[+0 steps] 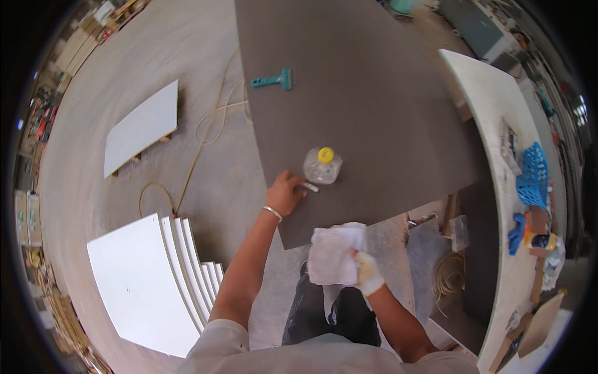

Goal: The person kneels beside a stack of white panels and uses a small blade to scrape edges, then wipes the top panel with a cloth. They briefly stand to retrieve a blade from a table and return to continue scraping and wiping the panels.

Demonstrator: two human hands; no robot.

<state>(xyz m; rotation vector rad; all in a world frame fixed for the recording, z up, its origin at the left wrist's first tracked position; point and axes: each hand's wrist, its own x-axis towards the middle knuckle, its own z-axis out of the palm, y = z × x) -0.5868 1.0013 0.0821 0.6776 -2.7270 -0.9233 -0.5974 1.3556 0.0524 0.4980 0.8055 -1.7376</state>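
Observation:
A brown panel [367, 93] lies in front of me, a clear plastic bottle with a yellow cap [323, 165] standing near its left edge. My left hand [286, 192] rests by the bottle, a pale band on its wrist. Between its fingertips and the bottle's base is a small whitish stick-like piece [310, 186], its near end at my curled fingers; its kind is too small to tell. My right hand [366, 272], in a white glove, grips a folded whitish cloth [334, 254] just off the panel's near edge. Farther along the panel lies a teal scraper [274, 80].
White panels [140, 280] are stacked at the lower left, and another white board [143, 128] sits beyond them. A hose [198, 146] loops across the floor. On the right, a long pale bench [498, 118] bears a blue plastic basket [532, 174] and a blue glove [516, 234].

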